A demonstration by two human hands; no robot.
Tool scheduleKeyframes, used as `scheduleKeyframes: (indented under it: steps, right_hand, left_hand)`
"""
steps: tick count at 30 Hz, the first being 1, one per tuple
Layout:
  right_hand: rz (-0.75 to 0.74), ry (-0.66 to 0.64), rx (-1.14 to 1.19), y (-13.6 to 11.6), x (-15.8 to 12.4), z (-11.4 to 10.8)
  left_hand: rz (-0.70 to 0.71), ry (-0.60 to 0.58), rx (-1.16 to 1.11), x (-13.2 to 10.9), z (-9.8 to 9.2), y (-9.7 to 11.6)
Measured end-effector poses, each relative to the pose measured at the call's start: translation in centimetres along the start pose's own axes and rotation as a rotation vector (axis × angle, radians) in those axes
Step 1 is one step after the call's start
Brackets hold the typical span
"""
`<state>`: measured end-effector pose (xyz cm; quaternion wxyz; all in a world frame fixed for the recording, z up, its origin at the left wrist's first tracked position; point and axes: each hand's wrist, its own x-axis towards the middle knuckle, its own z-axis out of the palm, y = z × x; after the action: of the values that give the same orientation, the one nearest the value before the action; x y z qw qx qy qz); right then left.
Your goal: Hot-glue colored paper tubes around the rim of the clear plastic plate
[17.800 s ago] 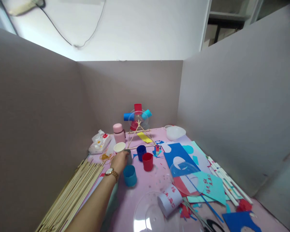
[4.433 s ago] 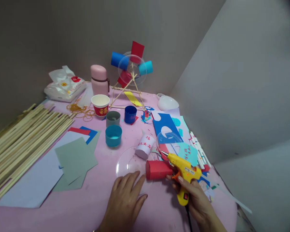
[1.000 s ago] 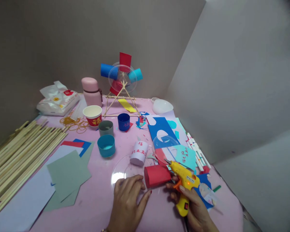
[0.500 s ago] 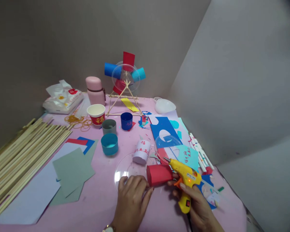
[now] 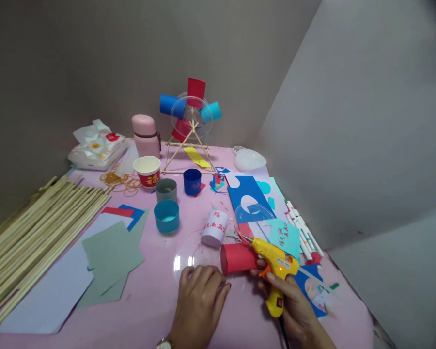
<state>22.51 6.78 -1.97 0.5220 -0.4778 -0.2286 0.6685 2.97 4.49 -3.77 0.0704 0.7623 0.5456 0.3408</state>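
A clear plastic disc (image 5: 182, 257) lies flat on the table, and my left hand (image 5: 202, 298) grips it with bent fingers over its near part; the fingertips are partly hidden. Just right of those fingers, a red paper cylinder (image 5: 238, 259) lies on its side on the disc. My right hand (image 5: 288, 298) is closed around a yellow hot glue gun (image 5: 279, 264) with a lit orange light. The gun's nozzle points left, over the cylinder's right end. A white paper cylinder (image 5: 215, 228) with red writing sits at the disc's far edge.
Behind stands a stick frame with a wheel (image 5: 192, 116) of paper cylinders. Paper rings (image 5: 167, 216), a cup (image 5: 147, 172) and a pink flask (image 5: 146, 138) stand mid-left. Sticks (image 5: 39, 242) and grey card (image 5: 111, 257) lie left; blue card scraps (image 5: 249, 194) and markers (image 5: 303, 230) right.
The glue gun and my right hand have shifted slightly left, with the nozzle now nearer the red cylinder. My left hand stays in place. The whole view has shifted a little.
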Motion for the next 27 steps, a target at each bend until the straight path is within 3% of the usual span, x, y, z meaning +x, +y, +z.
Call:
scheduleKeyframes:
  steps: [10,27]
  right_hand:
    - [0.010,-0.022,-0.044,-0.1,0.0,-0.3]
    - [0.038,-0.033,-0.068,-0.2,-0.3,-1.0]
  left_hand:
    - [0.013,-0.020,-0.015,-0.2,0.1,-0.2]
    - [0.012,0.117,-0.028,-0.1,-0.4,-0.6]
